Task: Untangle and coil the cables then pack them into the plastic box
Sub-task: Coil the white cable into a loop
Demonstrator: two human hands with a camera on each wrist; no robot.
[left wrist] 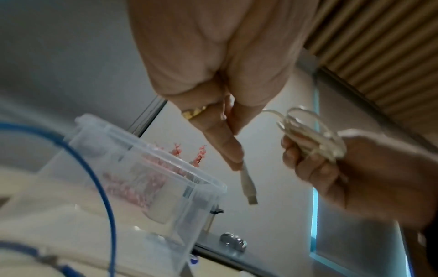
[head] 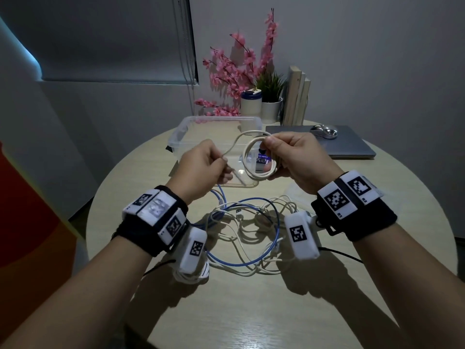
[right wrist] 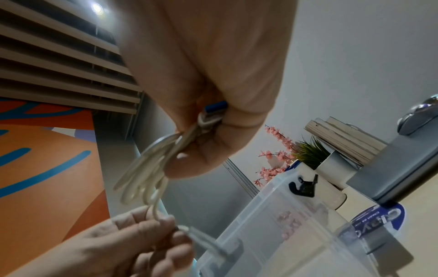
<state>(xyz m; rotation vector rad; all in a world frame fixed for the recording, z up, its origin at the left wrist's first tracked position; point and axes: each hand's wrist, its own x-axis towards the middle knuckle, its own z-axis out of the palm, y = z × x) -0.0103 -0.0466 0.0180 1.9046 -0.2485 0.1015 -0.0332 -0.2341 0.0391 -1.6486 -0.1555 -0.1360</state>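
Gripping white cable (head: pixel 256 157) coil, right hand (head: pixel 297 159); left hand (head: pixel 203 167) pinching its end.

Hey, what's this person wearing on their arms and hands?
Both forearms are bare, with no sleeves. Each wrist carries a black band fitted with white blocks printed with black square markers, and a white camera box with another marker. Thin black cables trail from them. The left hand has a gold ring; the right hand shows none.
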